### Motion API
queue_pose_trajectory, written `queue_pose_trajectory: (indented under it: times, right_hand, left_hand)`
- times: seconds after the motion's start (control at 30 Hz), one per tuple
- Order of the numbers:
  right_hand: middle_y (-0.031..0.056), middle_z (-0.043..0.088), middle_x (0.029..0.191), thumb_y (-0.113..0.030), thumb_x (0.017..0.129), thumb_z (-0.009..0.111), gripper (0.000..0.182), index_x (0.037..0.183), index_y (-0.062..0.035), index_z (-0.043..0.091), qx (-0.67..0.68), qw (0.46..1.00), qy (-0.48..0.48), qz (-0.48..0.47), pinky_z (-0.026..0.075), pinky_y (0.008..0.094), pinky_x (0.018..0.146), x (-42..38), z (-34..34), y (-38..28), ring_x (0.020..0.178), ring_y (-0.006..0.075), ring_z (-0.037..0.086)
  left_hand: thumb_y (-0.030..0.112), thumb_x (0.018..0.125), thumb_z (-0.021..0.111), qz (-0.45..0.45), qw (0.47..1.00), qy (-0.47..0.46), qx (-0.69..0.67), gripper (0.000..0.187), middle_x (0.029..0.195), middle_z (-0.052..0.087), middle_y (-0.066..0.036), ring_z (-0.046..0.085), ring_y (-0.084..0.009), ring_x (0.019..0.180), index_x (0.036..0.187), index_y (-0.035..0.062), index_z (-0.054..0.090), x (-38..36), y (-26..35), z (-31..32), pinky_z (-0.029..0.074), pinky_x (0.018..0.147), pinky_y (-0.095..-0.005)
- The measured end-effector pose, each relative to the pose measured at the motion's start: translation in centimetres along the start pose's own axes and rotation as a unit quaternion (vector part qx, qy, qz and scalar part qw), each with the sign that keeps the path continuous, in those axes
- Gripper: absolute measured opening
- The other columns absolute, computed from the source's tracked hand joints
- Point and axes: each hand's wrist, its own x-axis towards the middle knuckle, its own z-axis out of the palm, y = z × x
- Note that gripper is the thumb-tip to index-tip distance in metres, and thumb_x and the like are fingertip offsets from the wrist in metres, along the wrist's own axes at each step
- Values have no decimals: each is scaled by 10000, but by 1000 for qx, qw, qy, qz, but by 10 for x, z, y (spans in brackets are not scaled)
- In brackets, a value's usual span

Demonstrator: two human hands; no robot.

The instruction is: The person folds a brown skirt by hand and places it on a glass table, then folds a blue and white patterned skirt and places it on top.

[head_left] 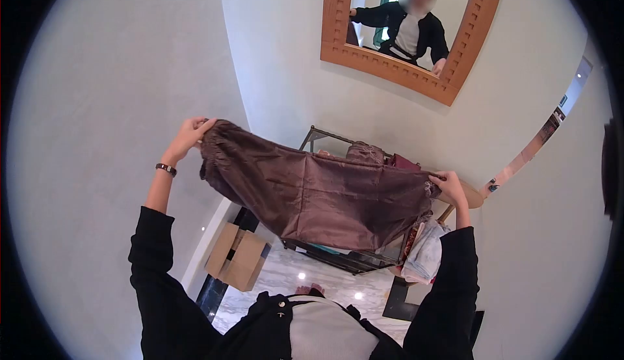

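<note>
A shiny brown satin cloth (338, 194) with gathered ends and fold creases is stretched out in the air between my hands. My left hand (190, 140) is closed on its upper left corner, a beaded bracelet (166, 169) on that wrist. At the opposite upper corner, my right hand (450, 187) pinches the gathered edge. The right end sits lower than the left, and the middle sags. Behind the cloth, a dark-framed glass rack (313, 140) is partly hidden. A folded brown satin bundle (365, 154) rests on the rack.
A wood-framed mirror (416, 85) hangs on the wall ahead, reflecting a person. An opened cardboard box (240, 256) sits on the floor at left. Pale folded cloths (424, 256) are stacked at the right, near a round wooden top (469, 194). The floor (292, 282) is marble.
</note>
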Motion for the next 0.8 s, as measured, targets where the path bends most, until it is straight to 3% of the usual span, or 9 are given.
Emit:
queue_pose_trajectory:
  times: [0.07, 0.2, 0.3, 0.37, 0.47, 0.53, 0.63, 0.67, 0.8]
  right_hand:
    - [27, 680, 817, -198, 855, 679, 295, 1013, 52, 676, 69, 994, -78, 17, 474, 266, 683, -11, -3, -53, 737, 87, 570]
    - [-4, 658, 992, -176, 876, 676, 357, 1158, 37, 623, 231, 951, -204, 33, 482, 247, 781, -26, 3, -146, 842, 90, 597]
    - [15, 617, 1093, -129, 886, 659, 382, 1234, 5, 572, 242, 950, -185, -70, 450, 235, 871, -43, 14, -215, 947, 75, 558]
    - [24, 602, 1125, -109, 886, 654, 380, 1241, -6, 564, 265, 940, -175, -128, 437, 233, 891, -53, 23, -244, 993, 79, 544]
    - [53, 613, 1130, -74, 884, 633, 346, 1222, -22, 573, 252, 935, -169, -184, 456, 280, 909, -68, 31, -270, 1022, 114, 570]
    - [31, 594, 1127, -30, 878, 611, 357, 1231, -16, 564, 267, 929, -172, -190, 445, 259, 899, -79, 32, -278, 1006, 100, 555]
    - [37, 569, 1170, 17, 880, 563, 406, 1282, -26, 523, 311, 917, -167, -185, 425, 269, 929, -90, 35, -275, 1036, 107, 539]
    - [42, 570, 1187, 2, 889, 570, 414, 1296, -36, 511, 322, 914, -165, -184, 425, 278, 940, -92, 33, -274, 1050, 112, 539]
    - [50, 547, 1236, -29, 895, 600, 521, 1380, -62, 412, 340, 909, -167, -173, 405, 293, 977, -106, 26, -269, 1092, 113, 520]
  left_hand:
    - [318, 902, 632, 11, 992, -76, -98, 355, 749, 615, 0, 598, -65, 619, 1128, 50, 576, -6, 18, 20, 493, 471, -224]
    - [238, 896, 649, 38, 940, -286, -182, 421, 861, 642, -29, 608, -71, 558, 1260, 64, 530, -49, 98, 70, 577, 559, -246]
    - [164, 929, 593, 98, 904, -387, -152, 214, 952, 661, -77, 644, -100, 801, 1082, 14, 610, -72, 134, 117, 596, 637, -257]
    - [127, 924, 598, 198, 858, -462, -106, 260, 943, 661, -71, 635, -124, 811, 1165, 36, 562, -85, 149, 145, 547, 787, -285]
    - [102, 910, 601, 290, 864, -406, -71, 261, 838, 682, -89, 645, -124, 757, 1145, 8, 539, -99, 154, 184, 518, 752, -273]
    - [88, 897, 606, 338, 870, -360, 5, 219, 769, 683, -99, 647, -122, 725, 1087, -10, 558, -95, 156, 199, 508, 706, -261]
    - [92, 903, 602, 261, 900, -345, -57, 178, 706, 646, -66, 615, -107, 653, 1060, 11, 590, -102, 159, 213, 503, 685, -260]
    - [99, 876, 642, 264, 914, -304, -60, 127, 605, 588, -15, 533, -112, 551, 960, 5, 623, -107, 160, 216, 465, 619, -251]
    - [133, 829, 697, 387, 903, -172, 74, 151, 684, 563, -23, 499, -126, 615, 889, 9, 635, -111, 159, 219, 405, 594, -269]
